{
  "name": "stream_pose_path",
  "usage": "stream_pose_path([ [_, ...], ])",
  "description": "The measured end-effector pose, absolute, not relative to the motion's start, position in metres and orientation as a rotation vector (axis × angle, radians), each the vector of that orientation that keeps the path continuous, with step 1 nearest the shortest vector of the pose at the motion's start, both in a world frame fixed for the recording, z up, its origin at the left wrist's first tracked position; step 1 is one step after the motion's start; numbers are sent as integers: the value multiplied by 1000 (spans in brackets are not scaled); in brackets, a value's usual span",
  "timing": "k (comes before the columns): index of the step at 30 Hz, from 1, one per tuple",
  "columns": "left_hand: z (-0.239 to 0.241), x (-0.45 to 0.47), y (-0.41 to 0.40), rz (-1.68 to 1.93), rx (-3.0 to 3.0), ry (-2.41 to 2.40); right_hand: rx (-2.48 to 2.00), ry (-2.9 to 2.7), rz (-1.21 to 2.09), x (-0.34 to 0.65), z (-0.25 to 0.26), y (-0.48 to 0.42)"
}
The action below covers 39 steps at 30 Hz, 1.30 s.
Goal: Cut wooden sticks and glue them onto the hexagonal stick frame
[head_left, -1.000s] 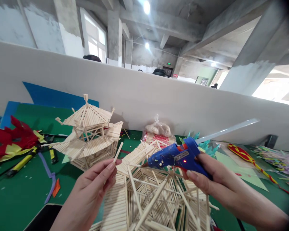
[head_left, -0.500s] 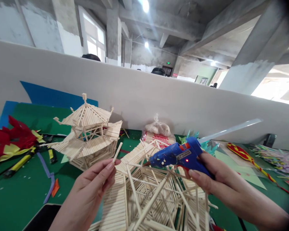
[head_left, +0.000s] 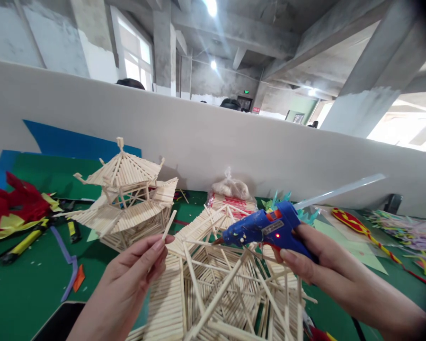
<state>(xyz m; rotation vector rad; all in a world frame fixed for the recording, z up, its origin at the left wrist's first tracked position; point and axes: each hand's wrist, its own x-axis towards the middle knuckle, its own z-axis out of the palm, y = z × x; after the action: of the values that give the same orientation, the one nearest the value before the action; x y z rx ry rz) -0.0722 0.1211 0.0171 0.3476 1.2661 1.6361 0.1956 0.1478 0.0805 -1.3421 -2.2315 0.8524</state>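
Between thumb and fingers, my left hand pinches a short wooden stick that points up. My right hand is wrapped round a blue hot glue gun with a red light lit on its side. A long clear glue stick sticks out of the gun's back. The nozzle points left, close to a bar of the wooden stick framework; whether it touches cannot be made out. This framework, of crossed poles and slatted panels, stands below both hands.
A finished-looking stick pavilion stands at the back left. Bundled sticks in a plastic bag lie against the white partition. A yellow cutter, red felt and a purple strip lie left; pastel strips lie right.
The view has shifted slightly, so everything sits a little further left. Both hands keep their holds; the glue gun's nozzle stays near the same bar.
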Motion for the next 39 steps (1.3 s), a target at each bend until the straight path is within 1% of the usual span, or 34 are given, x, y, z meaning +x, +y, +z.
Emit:
stream_pose_path([
  [7, 17, -72, 122, 1642, 380, 1284, -1342, -2238, 829, 198, 81, 147],
  [16, 14, -75, 120, 1621, 418, 1266, -1391, -2193, 888, 206, 79, 145],
  [39, 14, -73, 122, 1649, 361, 1279, -1464, -2226, 774, 212, 86, 139],
])
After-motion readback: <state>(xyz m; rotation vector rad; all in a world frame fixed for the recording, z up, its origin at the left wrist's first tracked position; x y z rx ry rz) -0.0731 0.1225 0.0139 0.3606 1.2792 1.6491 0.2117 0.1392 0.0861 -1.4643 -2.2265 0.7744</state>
